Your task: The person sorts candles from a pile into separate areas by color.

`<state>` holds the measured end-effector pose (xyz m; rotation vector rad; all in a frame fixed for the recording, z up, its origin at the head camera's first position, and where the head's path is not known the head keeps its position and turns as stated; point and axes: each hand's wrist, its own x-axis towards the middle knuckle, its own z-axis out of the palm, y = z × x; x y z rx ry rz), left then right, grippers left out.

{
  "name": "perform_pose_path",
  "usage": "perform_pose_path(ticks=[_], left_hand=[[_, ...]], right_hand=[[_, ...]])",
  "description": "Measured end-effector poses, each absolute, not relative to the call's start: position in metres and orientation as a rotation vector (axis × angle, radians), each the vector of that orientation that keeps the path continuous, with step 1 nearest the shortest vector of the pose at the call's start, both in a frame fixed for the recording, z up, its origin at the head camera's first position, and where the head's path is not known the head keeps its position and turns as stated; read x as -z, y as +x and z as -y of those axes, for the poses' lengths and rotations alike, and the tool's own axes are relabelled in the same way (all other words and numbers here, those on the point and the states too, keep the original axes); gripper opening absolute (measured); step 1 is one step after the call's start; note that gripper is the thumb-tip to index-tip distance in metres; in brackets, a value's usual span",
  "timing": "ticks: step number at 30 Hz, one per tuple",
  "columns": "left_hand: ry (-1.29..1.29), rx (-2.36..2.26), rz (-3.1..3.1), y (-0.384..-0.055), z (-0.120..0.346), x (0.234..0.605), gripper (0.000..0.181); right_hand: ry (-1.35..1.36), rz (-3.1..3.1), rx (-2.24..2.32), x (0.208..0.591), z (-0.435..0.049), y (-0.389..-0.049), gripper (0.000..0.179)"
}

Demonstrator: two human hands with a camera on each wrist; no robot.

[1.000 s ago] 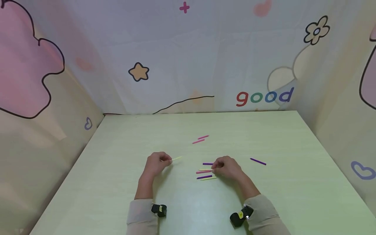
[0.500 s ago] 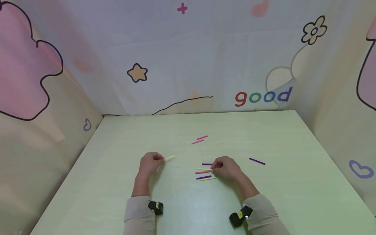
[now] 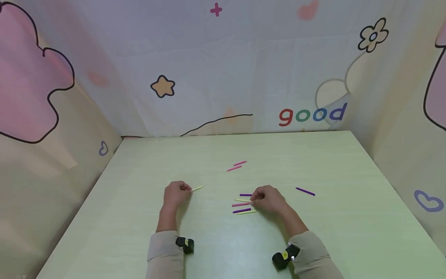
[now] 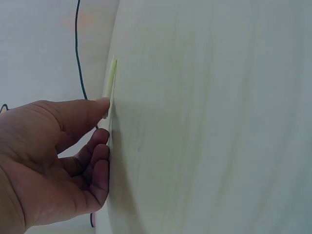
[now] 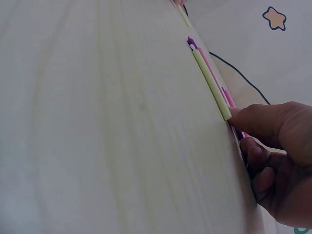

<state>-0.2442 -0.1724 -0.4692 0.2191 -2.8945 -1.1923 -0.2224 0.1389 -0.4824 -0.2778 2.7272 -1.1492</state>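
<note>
My left hand (image 3: 177, 193) pinches the near end of a pale yellow stick (image 3: 198, 188) low over the table. In the left wrist view the thumb lies on that end of the stick, with the fingers curled below. At the middle, my right hand (image 3: 269, 199) has its fingertips on the right end of a pale yellow stick (image 3: 241, 200) in a loose row. A pink stick (image 3: 239, 205), a purple stick (image 3: 242, 210) and another yellow stick (image 3: 246, 212) lie in front of it. A purple stick (image 3: 245, 195) behind is partly hidden by the fingers.
Two pink sticks (image 3: 234, 168) lie farther back on the pale table (image 3: 167, 155). One purple stick (image 3: 305, 191) rests apart to the right. A printed cloth (image 3: 209, 77) rises along the table's back and sides.
My left hand has moved left, away from the row, carrying its yellow stick with it. The right hand stays in place; the yellow stick at its fingertips has tilted slightly.
</note>
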Motion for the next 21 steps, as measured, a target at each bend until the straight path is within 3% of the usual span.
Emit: perform_pose_path(ticks=[14,21], left_hand=[[0.263,1.181,2.905,-0.2465,0.1729,0.4737,0.006],[0.101,1.191,2.859,-0.2393,0.1652,0.4691,0.014]], right_hand=[[-0.246,-2.718,1.141,0.4811,-0.1367,-0.2212,0.006],[-0.254,-2.725,1.141,0.4808,-0.1369,-0.2212,0.007]])
